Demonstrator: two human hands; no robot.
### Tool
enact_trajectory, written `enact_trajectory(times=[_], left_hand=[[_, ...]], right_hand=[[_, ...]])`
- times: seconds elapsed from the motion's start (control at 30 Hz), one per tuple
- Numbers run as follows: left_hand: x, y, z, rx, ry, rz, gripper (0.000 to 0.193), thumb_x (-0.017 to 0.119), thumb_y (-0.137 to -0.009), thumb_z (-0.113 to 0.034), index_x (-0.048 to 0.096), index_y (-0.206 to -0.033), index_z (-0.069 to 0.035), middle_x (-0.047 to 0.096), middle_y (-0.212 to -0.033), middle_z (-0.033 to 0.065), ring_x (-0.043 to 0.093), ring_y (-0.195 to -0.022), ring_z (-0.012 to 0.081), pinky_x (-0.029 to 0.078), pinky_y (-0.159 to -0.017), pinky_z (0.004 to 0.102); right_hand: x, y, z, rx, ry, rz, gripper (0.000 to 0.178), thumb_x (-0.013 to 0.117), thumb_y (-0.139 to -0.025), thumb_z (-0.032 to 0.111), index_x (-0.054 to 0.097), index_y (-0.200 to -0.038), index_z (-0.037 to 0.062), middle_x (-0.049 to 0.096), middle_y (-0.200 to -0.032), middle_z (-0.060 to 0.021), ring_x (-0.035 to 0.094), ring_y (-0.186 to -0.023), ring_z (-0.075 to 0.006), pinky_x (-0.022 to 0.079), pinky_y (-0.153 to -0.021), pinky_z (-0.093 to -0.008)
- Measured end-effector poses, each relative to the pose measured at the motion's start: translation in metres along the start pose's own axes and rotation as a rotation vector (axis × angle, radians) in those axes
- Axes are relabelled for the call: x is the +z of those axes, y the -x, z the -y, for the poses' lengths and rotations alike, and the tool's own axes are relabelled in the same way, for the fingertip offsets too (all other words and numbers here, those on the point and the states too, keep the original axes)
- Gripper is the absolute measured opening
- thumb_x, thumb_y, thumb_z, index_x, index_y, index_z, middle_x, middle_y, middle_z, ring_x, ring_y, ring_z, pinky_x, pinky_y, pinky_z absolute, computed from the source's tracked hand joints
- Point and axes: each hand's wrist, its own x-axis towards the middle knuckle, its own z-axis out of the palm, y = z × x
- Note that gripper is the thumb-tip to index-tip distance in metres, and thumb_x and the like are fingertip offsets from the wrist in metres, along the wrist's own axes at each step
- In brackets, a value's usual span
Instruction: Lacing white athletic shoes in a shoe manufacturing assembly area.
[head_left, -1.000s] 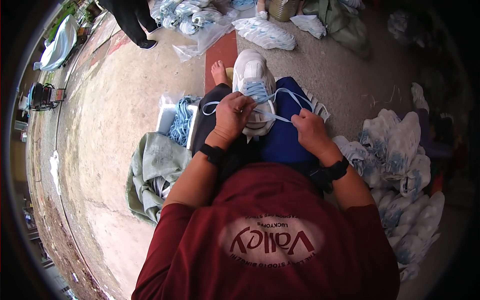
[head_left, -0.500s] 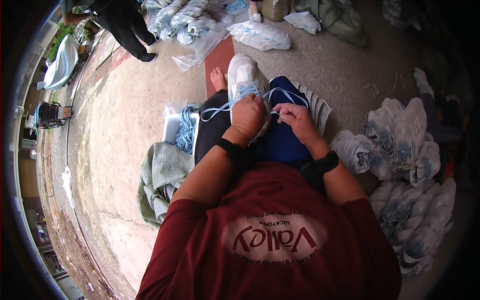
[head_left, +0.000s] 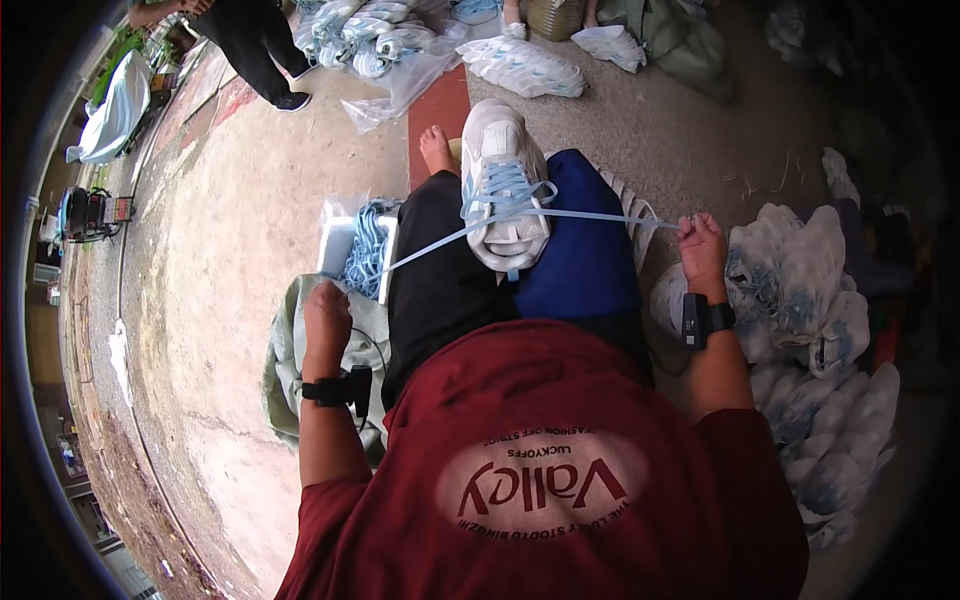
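Observation:
A white sneaker [head_left: 503, 190] rests between my thighs, its toe pointing away from me. Light blue shoelace [head_left: 508, 183] criss-crosses its upper, and a small loop sticks out at the right side. The two lace ends stretch taut to either side. My left hand [head_left: 327, 312] is closed on one end, out beyond my left thigh and below the lace box. On the other side, my right hand [head_left: 702, 240] pinches the second end, held out past my right knee.
At my left, a white box [head_left: 338, 246] holds blue laces, beside a grey-green sack [head_left: 283, 370]. Piles of white shoes [head_left: 790, 270] lie at my right. Further shoes [head_left: 520, 68] and clear plastic [head_left: 385, 108] are ahead. A person in black trousers [head_left: 250, 50] stands at the far left.
Both hands have moved from the sneaker's lacing out to opposite sides, drawing the lace ends straight. The standing person at the far left has shifted slightly.

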Motion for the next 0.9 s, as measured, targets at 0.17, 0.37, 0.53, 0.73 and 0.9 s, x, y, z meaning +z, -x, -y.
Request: enact_trajectory(times=[0.17,0.37,0.53,0.73,0.9], left_hand=[[0.028,-0.009,-0.025,-0.034,0.112,-0.060,0.006,0.050,-0.076,-0.001,0.055,-0.077,-0.003,0.057,-0.076,0.0179,0.057,-0.075,0.0383,0.045,-0.063,0.0447],[0.012,-0.011,-0.014,-0.070,-0.144,0.077,0.023,0.051,-0.072,0.000,0.068,-0.082,-0.012,0.060,-0.082,0.0131,0.060,-0.077,0.0322,0.048,-0.066,0.0401],[0.008,-0.009,-0.009,-0.097,-0.193,0.108,0.021,0.052,-0.072,-0.001,0.068,-0.080,-0.011,0.062,-0.081,0.0120,0.061,-0.076,0.0309,0.049,-0.069,0.0385],[0.002,-0.010,0.007,-0.162,-0.294,0.136,0.016,0.056,-0.071,-0.003,0.068,-0.081,-0.008,0.064,-0.077,0.0133,0.064,-0.073,0.0270,0.050,-0.065,0.0363],[-0.002,-0.020,-0.031,-0.459,0.949,0.574,0.005,0.063,-0.078,-0.005,0.061,-0.077,-0.001,0.059,-0.066,0.0027,0.057,-0.055,0.0109,0.045,-0.050,0.0221]], right_hand=[[0.012,0.011,0.007,-0.024,0.371,0.116,0.006,0.055,-0.085,0.006,0.053,-0.089,0.0031,0.044,-0.071,0.0001,0.044,-0.063,-0.0108,0.036,-0.057,-0.0227],[0.020,0.025,0.026,-0.355,1.496,0.492,0.014,0.065,-0.068,0.003,0.064,-0.082,0.0037,0.052,-0.065,-0.0049,0.053,-0.062,-0.0179,0.040,-0.055,-0.0281],[0.008,0.020,0.035,-0.729,1.775,0.548,0.007,0.063,-0.066,0.004,0.063,-0.073,0.0059,0.052,-0.067,-0.0120,0.053,-0.065,-0.0315,0.041,-0.057,-0.0370],[0.010,0.004,0.053,-0.950,2.014,0.486,0.004,0.058,-0.071,0.006,0.059,-0.067,0.0054,0.050,-0.067,-0.0138,0.051,-0.062,-0.0321,0.041,-0.055,-0.0402],[0.025,-0.023,0.031,-0.208,1.515,0.081,0.011,0.060,-0.075,0.006,0.054,-0.066,0.0030,0.053,-0.066,-0.0099,0.050,-0.053,-0.0193,0.041,-0.048,-0.0332]])
